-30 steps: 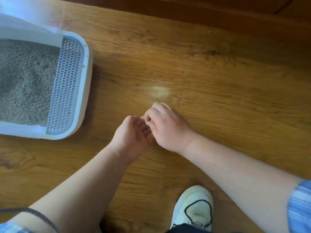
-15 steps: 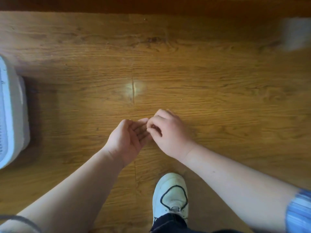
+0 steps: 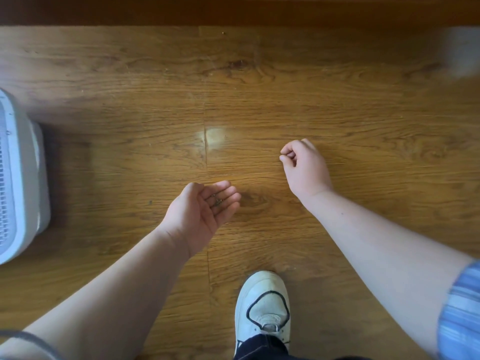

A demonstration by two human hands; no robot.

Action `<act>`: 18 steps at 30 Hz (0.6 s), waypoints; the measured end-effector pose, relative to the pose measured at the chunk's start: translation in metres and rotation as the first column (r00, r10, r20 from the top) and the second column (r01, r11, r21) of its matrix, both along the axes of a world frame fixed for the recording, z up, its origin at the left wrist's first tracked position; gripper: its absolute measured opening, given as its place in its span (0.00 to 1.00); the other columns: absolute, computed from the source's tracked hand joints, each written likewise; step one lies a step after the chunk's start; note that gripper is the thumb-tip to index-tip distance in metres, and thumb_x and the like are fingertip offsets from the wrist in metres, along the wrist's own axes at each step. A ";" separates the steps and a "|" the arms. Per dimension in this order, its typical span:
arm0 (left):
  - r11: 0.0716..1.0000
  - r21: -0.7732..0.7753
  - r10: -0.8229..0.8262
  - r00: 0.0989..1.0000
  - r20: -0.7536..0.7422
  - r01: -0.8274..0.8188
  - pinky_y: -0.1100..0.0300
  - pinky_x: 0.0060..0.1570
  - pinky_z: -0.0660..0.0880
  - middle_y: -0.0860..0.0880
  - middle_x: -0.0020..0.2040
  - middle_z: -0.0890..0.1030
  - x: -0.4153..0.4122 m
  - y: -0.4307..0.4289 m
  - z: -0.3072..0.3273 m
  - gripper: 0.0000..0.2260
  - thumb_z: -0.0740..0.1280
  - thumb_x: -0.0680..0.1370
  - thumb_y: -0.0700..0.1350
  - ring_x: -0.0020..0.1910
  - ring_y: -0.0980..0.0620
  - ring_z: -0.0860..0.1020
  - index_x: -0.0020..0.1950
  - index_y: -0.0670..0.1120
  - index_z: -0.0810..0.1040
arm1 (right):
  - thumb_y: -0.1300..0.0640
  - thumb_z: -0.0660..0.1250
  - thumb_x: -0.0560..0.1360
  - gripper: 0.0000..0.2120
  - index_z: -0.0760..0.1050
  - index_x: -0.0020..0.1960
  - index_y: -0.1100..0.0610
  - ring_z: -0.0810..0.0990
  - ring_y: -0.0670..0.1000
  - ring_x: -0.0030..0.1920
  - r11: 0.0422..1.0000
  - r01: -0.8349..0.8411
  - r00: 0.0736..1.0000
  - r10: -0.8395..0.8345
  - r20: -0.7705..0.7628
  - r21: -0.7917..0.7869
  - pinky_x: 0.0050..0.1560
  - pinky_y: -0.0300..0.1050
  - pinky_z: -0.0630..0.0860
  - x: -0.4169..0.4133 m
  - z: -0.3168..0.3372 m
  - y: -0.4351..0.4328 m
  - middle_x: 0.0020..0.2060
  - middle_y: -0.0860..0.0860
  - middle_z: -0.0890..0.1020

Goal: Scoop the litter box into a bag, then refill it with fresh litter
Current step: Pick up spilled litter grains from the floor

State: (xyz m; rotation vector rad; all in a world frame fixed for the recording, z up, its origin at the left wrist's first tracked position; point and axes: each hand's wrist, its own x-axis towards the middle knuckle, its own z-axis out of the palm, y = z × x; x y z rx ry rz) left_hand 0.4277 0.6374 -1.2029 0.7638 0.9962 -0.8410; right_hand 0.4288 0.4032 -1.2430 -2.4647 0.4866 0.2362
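We look straight down at a person crouched over a wooden floor (image 3: 363,113), both bare forearms reaching forward. The left hand (image 3: 200,211) is turned palm up and loosely cupped, its fingers relaxed and slightly spread, and a few dark litter granules (image 3: 217,201) lie on them near the fingertips. The right hand (image 3: 304,167) hovers well apart from it, up and to the right, knuckles upward, its fingers curled in toward the palm with thumb and forefinger tips close together; we can make out nothing held between them. The litter box (image 3: 23,178) stands at the left edge of the view, white with a slotted grille along its top. Only its near end shows, so we cannot see what it holds. A single dark speck (image 3: 150,202) lies on the boards between the box and the left hand. Below the hands, a white lace-up shoe (image 3: 262,305) with dark trim is planted on the floor, a dark trouser leg (image 3: 262,346) just above its laces. A blue striped sleeve (image 3: 459,307) covers the right upper arm at the frame's edge. A darker wooden strip (image 3: 233,9) runs along the top, and a pale blurred shape (image 3: 457,53) sits in the upper right corner, too smeared for us to identify.
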 end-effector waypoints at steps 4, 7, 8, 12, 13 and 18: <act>1.000 0.011 0.012 1.000 -0.004 -0.012 0.49 0.52 0.79 0.36 0.52 0.84 0.000 0.003 0.002 0.20 0.51 0.82 0.44 0.49 0.41 0.84 0.57 0.34 0.78 | 0.60 0.64 0.79 0.04 0.76 0.46 0.54 0.74 0.49 0.45 0.997 -0.041 0.999 0.042 0.013 -0.061 0.46 0.47 0.75 0.001 -0.004 0.001 0.46 0.45 0.75; 1.000 0.015 0.021 1.000 -0.013 -0.021 0.49 0.52 0.79 0.36 0.52 0.84 0.000 0.005 0.002 0.20 0.51 0.82 0.45 0.50 0.41 0.84 0.57 0.34 0.79 | 0.60 0.62 0.79 0.05 0.73 0.44 0.54 0.72 0.50 0.46 0.981 -0.142 0.989 0.144 0.006 -0.129 0.43 0.50 0.75 0.001 -0.005 0.000 0.44 0.45 0.74; 1.000 0.014 0.026 1.000 -0.016 -0.026 0.48 0.53 0.79 0.36 0.53 0.83 0.000 0.007 0.003 0.20 0.51 0.82 0.45 0.50 0.40 0.84 0.57 0.34 0.79 | 0.60 0.61 0.79 0.05 0.73 0.45 0.53 0.72 0.50 0.46 0.971 -0.181 0.983 0.182 -0.011 -0.158 0.43 0.50 0.75 0.002 -0.005 0.001 0.45 0.45 0.74; 0.999 0.016 0.046 0.999 -0.025 -0.046 0.48 0.53 0.79 0.36 0.52 0.84 0.001 0.012 0.006 0.20 0.52 0.82 0.44 0.50 0.40 0.84 0.56 0.34 0.79 | 0.57 0.60 0.80 0.05 0.73 0.46 0.51 0.74 0.50 0.46 0.960 -0.213 0.977 0.209 -0.041 -0.179 0.43 0.49 0.76 0.014 -0.002 0.012 0.47 0.45 0.73; 0.999 0.017 0.051 0.998 -0.022 -0.051 0.48 0.53 0.79 0.35 0.52 0.84 0.002 0.013 0.007 0.19 0.52 0.81 0.44 0.49 0.40 0.84 0.56 0.34 0.79 | 0.57 0.60 0.80 0.06 0.73 0.46 0.51 0.75 0.50 0.45 0.969 -0.202 0.979 0.201 -0.021 -0.145 0.42 0.48 0.76 0.020 -0.001 0.018 0.47 0.44 0.73; 0.997 0.013 0.080 0.997 -0.012 -0.080 0.48 0.53 0.79 0.35 0.53 0.83 0.004 0.024 0.009 0.19 0.52 0.81 0.43 0.49 0.40 0.84 0.57 0.33 0.78 | 0.57 0.61 0.80 0.06 0.75 0.47 0.51 0.75 0.49 0.43 0.979 -0.202 0.977 0.204 0.055 -0.039 0.44 0.47 0.75 0.056 0.002 0.047 0.47 0.45 0.74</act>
